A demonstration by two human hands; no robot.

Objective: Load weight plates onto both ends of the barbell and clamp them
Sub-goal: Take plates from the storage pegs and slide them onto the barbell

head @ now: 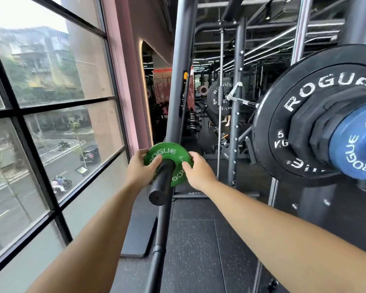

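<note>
Both hands hold a small green plate (168,160) threaded on the black barbell sleeve (162,182), whose end points toward the camera. The left hand (138,168) and right hand (197,170) have their fingers wrapped on its opposite rims. A big black plate (300,115) with a blue plate (353,144) hangs at right.

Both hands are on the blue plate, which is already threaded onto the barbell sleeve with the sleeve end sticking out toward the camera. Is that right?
Not quite: the plate being held is green, not blue. The head view shows the left hand and right hand gripping the green plate, which is threaded onto the barbell sleeve with the sleeve end toward the camera. The blue plate sits on a peg at right, untouched.
</note>
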